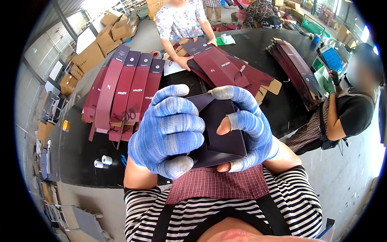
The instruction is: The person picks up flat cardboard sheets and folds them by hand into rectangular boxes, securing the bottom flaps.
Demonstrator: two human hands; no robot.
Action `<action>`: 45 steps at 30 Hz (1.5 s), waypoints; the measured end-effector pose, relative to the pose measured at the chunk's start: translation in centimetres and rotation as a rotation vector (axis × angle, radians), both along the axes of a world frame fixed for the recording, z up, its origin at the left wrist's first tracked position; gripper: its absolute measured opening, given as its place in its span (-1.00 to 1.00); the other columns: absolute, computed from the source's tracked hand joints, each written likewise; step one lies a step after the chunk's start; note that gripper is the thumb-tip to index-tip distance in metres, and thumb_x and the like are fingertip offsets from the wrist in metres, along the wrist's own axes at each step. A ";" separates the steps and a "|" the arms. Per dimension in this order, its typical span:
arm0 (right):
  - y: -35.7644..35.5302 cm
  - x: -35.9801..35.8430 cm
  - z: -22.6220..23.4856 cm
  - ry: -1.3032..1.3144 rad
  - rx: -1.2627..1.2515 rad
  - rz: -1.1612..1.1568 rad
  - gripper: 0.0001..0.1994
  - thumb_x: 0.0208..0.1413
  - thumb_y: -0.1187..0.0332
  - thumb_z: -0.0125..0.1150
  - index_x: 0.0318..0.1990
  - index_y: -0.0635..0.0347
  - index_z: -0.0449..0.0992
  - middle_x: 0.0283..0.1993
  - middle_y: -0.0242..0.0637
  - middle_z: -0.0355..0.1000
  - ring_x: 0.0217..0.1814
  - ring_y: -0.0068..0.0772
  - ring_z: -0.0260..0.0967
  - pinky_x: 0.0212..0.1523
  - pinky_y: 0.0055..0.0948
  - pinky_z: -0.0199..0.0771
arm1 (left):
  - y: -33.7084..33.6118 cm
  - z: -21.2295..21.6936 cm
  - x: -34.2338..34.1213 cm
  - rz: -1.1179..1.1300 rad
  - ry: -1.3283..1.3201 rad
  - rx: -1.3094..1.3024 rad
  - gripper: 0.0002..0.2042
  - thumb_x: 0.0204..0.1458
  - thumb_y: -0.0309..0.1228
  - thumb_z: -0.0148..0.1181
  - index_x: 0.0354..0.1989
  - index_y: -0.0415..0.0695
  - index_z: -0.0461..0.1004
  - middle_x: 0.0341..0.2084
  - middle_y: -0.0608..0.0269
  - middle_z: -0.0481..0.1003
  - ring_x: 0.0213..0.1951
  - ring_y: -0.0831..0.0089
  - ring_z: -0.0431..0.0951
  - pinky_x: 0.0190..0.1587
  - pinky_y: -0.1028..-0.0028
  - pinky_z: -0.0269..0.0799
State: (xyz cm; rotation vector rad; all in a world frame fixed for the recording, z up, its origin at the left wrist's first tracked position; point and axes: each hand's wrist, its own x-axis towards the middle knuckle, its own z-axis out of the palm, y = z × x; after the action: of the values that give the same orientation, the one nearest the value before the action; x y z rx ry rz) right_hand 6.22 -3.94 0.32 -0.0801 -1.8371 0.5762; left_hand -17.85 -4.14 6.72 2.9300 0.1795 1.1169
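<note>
Close in front of my chest I hold a dark cardboard box (223, 139), its folded end flaps toward me. My left hand (169, 129), in a blue and grey knit glove, wraps its fingers round the box's left side. On the other side my right hand (246, 125) grips the box's edge; its glove leaves some fingertips bare, and one bare fingertip presses on the dark flap. The rest of the box is hidden behind my hands. Beyond my left hand lies a pile of long maroon cartons (127, 86) with dark ends.
Across the black table (92, 157), a person in a floral top (179, 20) handles more maroon cartons (225, 66). Further cartons (296, 72) are stacked at the right, near a person in green gloves (330, 82). Two white rolls (106, 160) stand at the left.
</note>
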 end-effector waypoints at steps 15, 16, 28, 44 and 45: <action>0.4 0.0 0.1 -0.042 -0.004 -0.014 -0.23 -0.25 0.05 0.71 0.12 0.16 0.45 0.20 0.08 0.38 0.46 0.20 0.13 0.31 0.00 0.26 | 0.1 -1.6 -0.1 0.021 -0.253 -0.065 -0.44 0.22 0.16 0.07 -0.23 -0.19 0.61 -0.24 0.02 0.63 -0.08 0.00 0.60 0.22 -0.05 0.33; 0.4 -0.1 0.2 -0.051 0.002 -0.016 -0.22 -0.25 0.05 0.71 0.13 0.16 0.44 0.17 0.06 0.41 0.47 0.21 0.12 0.32 0.02 0.25 | 0.0 -1.4 -0.2 0.026 -0.221 -0.072 -0.44 0.23 0.17 0.05 -0.23 -0.17 0.62 -0.25 0.02 0.63 -0.06 0.02 0.61 0.23 -0.04 0.33; 1.1 -0.1 -0.5 0.010 -0.025 -0.002 -0.23 -0.26 0.02 0.71 0.12 0.15 0.48 0.37 0.19 0.24 0.51 0.24 0.07 0.37 0.00 0.20 | -0.5 -3.0 -0.8 0.099 -0.225 -0.064 -0.34 0.13 0.19 0.14 0.07 -0.23 0.60 0.04 -0.03 0.59 0.22 -0.04 0.52 0.48 -0.05 -0.04; 2.0 -0.6 -5.6 0.022 -0.407 0.076 0.36 -0.09 0.05 0.64 0.57 0.35 -0.42 0.62 0.03 -0.19 0.64 -0.14 -0.17 0.55 -0.28 -0.15 | 1.5 -5.1 1.5 0.106 -0.429 -0.281 -0.14 -0.01 0.07 0.41 0.37 -0.20 0.24 0.23 -0.13 0.42 0.35 -0.10 0.31 0.33 -0.03 0.29; 2.4 -0.7 -7.0 -0.011 -0.436 0.053 0.35 -0.08 0.05 0.63 0.57 0.35 -0.42 0.63 0.05 -0.21 0.65 -0.14 -0.20 0.55 -0.28 -0.17 | 1.3 -6.4 2.6 0.104 -0.575 -0.385 -0.07 -0.03 0.01 0.46 0.42 -0.21 0.12 0.23 -0.12 0.41 0.34 -0.06 0.33 0.32 0.01 0.32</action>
State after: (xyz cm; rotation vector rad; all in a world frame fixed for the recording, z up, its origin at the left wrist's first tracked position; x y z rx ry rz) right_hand 5.56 -1.55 -6.72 -0.3270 -1.7004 1.0079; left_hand -15.21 -2.84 0.30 2.1916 0.4770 1.6619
